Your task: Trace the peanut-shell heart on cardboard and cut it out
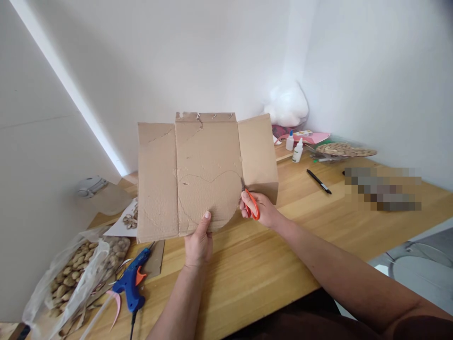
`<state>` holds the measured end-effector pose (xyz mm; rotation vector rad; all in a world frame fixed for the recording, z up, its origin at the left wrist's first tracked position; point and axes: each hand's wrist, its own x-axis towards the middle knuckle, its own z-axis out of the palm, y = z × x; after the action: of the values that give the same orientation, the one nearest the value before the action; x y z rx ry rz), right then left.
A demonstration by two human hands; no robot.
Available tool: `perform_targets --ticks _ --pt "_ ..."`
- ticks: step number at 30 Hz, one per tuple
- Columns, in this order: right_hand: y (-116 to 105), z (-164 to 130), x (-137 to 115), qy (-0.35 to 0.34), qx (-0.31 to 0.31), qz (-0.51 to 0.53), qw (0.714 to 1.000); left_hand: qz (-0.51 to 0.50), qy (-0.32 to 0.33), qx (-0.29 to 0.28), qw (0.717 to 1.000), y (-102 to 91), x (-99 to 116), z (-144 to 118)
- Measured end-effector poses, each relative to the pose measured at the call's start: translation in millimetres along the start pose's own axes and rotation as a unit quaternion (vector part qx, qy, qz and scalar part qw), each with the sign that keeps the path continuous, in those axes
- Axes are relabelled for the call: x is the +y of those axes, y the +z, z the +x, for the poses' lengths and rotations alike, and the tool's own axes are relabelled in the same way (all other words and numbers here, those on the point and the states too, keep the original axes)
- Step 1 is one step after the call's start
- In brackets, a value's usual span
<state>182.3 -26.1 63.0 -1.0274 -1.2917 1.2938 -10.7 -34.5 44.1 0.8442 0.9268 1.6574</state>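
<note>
A creased piece of cardboard (208, 151) is held up above the table, with a heart outline drawn on its middle panel. My left hand (200, 241) grips its lower edge, the thumb pressed on the front and the fingers behind. My right hand (258, 210) is closed around the orange handles of a pair of scissors (252, 204). The scissor blades meet the cardboard at the right side of the heart line. Below them, the lower right edge follows the heart's curve and looks cut.
A blue glue gun (132, 281) and a plastic bag of peanuts (76, 269) lie at the left. Toward the back right are small white bottles (297, 151), a black pen (319, 182) and a round peanut-covered piece (345, 150). Something pixelated (384, 189) lies farther right.
</note>
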Motion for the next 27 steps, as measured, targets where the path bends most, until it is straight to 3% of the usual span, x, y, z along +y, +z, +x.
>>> perform_targets --ticks 8,27 --pt "-5.9 5.0 6.0 -0.004 0.019 0.002 1.000 0.000 -0.019 -0.002 1.000 0.6 -0.8 -0.3" --pt "4.1 -0.4 0.6 -0.014 0.050 -0.001 0.999 -0.048 -0.049 0.018 0.998 3.7 7.0 2.5"
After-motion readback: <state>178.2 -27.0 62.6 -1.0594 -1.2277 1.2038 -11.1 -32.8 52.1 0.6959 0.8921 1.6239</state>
